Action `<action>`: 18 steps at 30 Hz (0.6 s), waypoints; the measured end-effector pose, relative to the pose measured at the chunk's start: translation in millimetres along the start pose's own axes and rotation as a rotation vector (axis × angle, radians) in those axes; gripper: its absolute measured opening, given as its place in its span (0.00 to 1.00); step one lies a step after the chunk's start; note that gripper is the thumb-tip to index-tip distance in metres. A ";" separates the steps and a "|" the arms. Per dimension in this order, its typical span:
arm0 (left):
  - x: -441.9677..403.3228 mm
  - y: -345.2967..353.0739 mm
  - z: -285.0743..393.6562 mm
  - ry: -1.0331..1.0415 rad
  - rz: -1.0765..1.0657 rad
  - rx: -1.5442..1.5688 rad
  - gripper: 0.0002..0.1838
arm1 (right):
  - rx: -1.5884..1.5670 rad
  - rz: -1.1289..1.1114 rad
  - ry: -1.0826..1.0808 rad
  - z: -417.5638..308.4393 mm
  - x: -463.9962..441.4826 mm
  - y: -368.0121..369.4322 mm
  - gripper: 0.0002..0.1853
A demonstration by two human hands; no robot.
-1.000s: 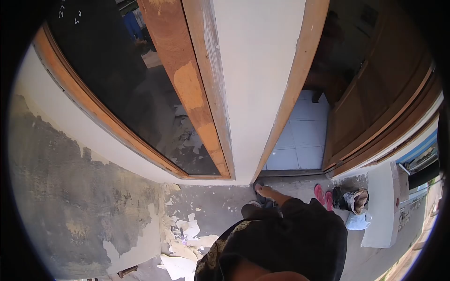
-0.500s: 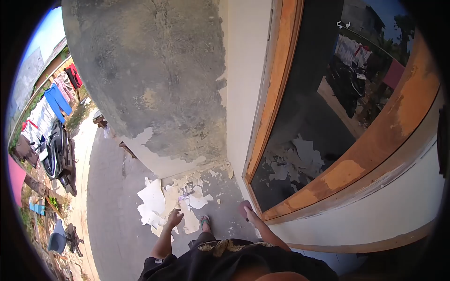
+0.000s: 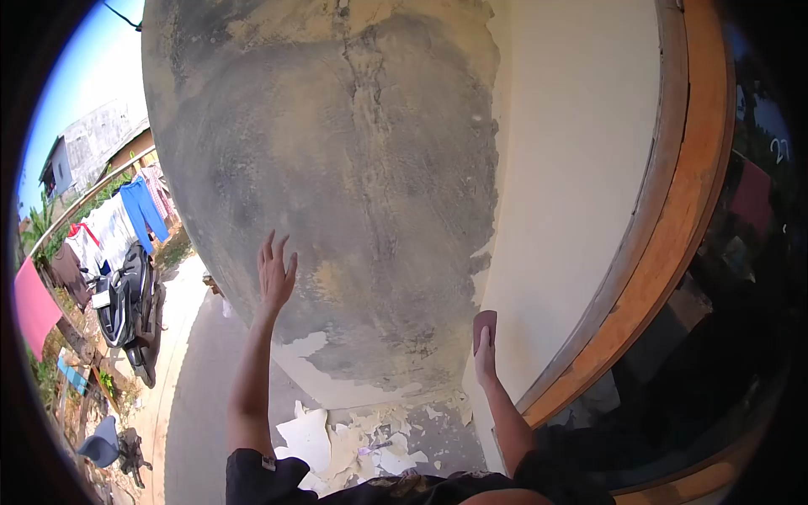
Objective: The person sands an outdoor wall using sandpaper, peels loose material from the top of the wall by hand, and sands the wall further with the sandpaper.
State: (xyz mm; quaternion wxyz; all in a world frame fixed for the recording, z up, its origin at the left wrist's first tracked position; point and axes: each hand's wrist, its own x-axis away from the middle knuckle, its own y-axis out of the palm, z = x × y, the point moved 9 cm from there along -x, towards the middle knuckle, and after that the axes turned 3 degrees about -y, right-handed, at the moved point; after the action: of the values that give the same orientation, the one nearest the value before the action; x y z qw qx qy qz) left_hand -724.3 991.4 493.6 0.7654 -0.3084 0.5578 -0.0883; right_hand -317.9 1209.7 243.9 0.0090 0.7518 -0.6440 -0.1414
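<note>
My left hand point(image 3: 275, 271) is raised in front of the grey, scraped wall point(image 3: 337, 202), fingers spread and holding nothing. I cannot tell whether it touches the surface. In my right hand point(image 3: 484, 358) is a flat reddish-brown piece of sandpaper point(image 3: 485, 322), gripped between thumb and fingers. It is held upright near the inner corner, where the bare grey patch meets the cream-painted side wall point(image 3: 572, 151). Ragged edges of old paint border the grey patch.
Peeled paint flakes point(image 3: 307, 438) litter the floor at the wall's foot. An orange-brown wooden window frame point(image 3: 673, 219) with dark glass stands on the right. Outside on the left are a parked motorbike point(image 3: 126, 303), hanging laundry point(image 3: 143, 210) and a blue-grey chair-like object point(image 3: 101, 442).
Both hands have risen from low over the floor to in front of the wall, the right still carrying the sandpaper. My view has tilted up and turned left.
</note>
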 end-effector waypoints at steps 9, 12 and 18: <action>-238.1 -38.3 27.1 0.154 0.522 -0.192 0.29 | 0.496 0.340 -1.030 -252.0 -222.1 177.7 0.29; -279.0 -61.6 27.0 0.082 0.679 -0.202 0.30 | 0.811 0.436 -1.178 -288.8 -253.7 240.1 0.28; -286.8 -66.2 24.8 0.046 0.763 -0.249 0.31 | 0.578 0.280 -1.609 -510.2 -314.1 263.1 0.25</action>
State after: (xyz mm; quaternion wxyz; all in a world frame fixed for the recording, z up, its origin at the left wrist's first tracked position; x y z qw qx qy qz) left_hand -791.8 1085.6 765.4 0.6873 -0.1676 0.6558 0.2635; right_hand -498.5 1383.8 848.2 -0.6235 0.3098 -0.5519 -0.4589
